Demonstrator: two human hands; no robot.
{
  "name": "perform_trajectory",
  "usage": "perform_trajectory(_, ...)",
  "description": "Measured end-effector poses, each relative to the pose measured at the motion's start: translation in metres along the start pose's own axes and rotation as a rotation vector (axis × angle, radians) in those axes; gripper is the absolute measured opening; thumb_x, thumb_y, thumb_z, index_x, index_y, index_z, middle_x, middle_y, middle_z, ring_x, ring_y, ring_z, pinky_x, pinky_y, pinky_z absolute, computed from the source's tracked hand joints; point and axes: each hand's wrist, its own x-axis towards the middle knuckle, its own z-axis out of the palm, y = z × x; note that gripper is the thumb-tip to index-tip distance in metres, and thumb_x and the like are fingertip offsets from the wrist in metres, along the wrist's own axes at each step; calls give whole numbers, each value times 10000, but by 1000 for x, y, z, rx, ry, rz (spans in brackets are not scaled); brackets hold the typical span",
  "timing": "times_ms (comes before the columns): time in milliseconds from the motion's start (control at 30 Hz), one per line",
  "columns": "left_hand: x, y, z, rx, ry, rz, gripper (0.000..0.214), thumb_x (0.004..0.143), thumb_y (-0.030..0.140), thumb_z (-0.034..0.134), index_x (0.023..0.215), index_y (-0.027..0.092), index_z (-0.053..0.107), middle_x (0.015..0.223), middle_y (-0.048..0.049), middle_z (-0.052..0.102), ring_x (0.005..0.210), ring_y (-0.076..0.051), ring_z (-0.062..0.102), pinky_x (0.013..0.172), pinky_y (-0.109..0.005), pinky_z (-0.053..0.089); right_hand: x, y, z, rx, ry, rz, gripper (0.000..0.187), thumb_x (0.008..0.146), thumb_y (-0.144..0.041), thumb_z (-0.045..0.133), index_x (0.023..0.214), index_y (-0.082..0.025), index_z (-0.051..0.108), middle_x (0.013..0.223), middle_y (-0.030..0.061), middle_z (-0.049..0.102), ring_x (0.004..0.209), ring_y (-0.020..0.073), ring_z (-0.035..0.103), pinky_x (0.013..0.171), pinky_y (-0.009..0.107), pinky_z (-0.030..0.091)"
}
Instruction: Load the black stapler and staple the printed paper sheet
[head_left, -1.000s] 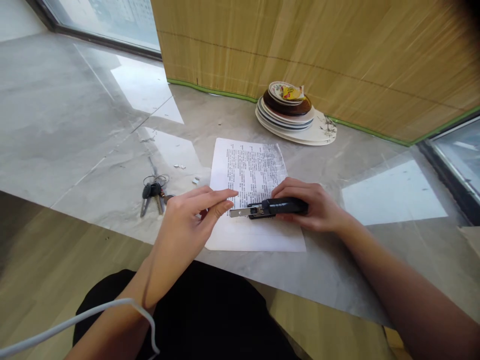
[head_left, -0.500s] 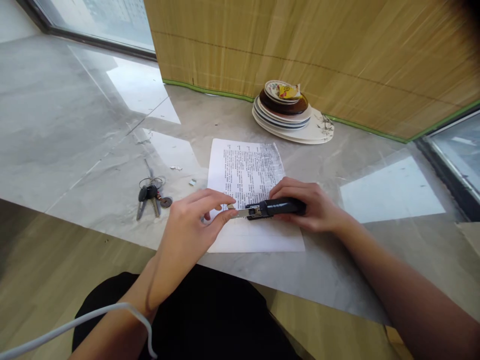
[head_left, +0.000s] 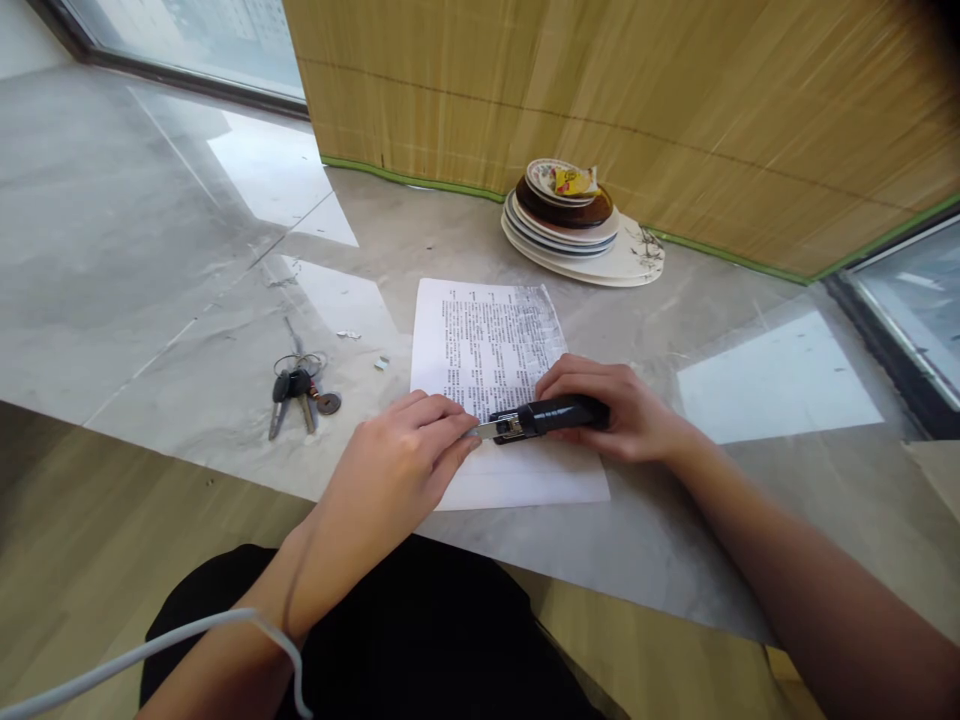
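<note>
My right hand (head_left: 611,405) is closed around the black body of a stapler (head_left: 564,415), held over a printed sheet of paper (head_left: 517,485). A metal strip (head_left: 489,430) sticks out of the stapler's left end. My left hand (head_left: 416,450) is closed, its thumb and fingertips pinched on the free end of that strip. Whether something small is also between those fingertips is hidden. Both hands cover parts of the sheet, which has dense text and a dark smudged patch near its far right corner.
A ring of keys (head_left: 300,385) lies left of the paper, with small scraps (head_left: 382,363) nearby on the grey marbled counter (head_left: 172,330). Stacked plates (head_left: 562,240) with a yellow packet (head_left: 576,181) on top stand before a bamboo blind (head_left: 600,80). A white cable (head_left: 150,640) crosses my left forearm.
My left fingers, raised and apart around a small pale piece above the strip, have come down and closed at the strip's end. My right hand holds the stapler in nearly the same place.
</note>
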Motion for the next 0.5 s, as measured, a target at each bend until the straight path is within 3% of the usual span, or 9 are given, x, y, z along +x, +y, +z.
perform_trajectory(233, 0, -2, 2, 4, 10, 4, 133, 989, 248, 676, 1031, 198, 791, 1045, -41, 782, 878, -201, 720, 719, -327, 580, -1, 0, 0, -4, -2, 0, 158, 926, -248, 703, 1076, -219, 664, 1053, 76, 697, 945, 226, 642, 828, 387, 527)
perform_trajectory(500, -1, 0, 3, 64, 0, -31, 155, 984, 254, 679, 1093, 198, 773, 1053, -49, 783, 885, -214, 730, 732, -338, 580, 0, -1, 1, -13, 9, 4, 163, 924, -258, 712, 1075, -219, 665, 1050, 78, 696, 944, 226, 642, 821, 378, 525)
